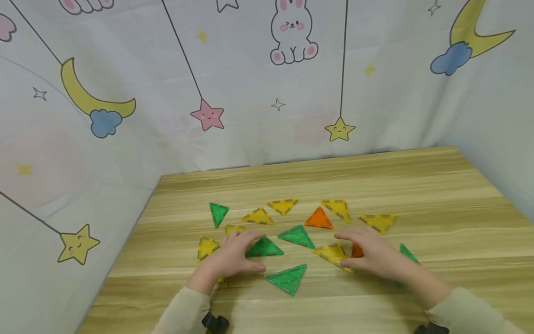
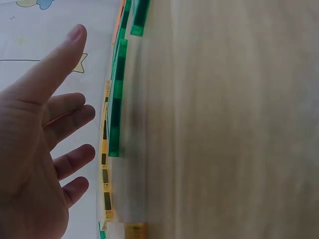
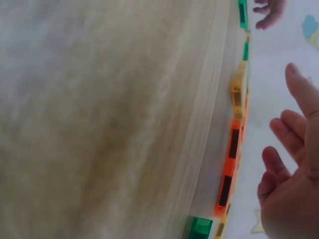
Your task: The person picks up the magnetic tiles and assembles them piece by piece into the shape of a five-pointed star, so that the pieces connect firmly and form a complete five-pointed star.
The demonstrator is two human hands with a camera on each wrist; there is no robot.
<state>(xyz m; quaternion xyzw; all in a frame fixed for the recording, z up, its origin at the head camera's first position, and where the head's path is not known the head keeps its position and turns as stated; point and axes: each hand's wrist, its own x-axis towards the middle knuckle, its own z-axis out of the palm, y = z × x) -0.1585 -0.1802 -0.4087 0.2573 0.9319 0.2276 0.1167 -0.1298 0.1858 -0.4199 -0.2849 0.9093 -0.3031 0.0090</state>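
Observation:
Several flat, see-through triangular tiles lie spread on a wooden table. My left hand hovers over the left group with fingers apart, holding nothing. Close by are a green tile, a yellow tile and a larger green tile. Above the right side, my right hand is loosely bent and holds nothing. Beneath or beside it lie a yellow tile and an orange tile, partly hidden by the fingers. The left wrist view shows a green tile edge apart from the fingers; the right wrist view shows an orange tile edge.
Farther back are an orange tile, a green tile, a small green tile and several yellow ones, such as a yellow tile. A patterned cloth hangs behind the wooden table.

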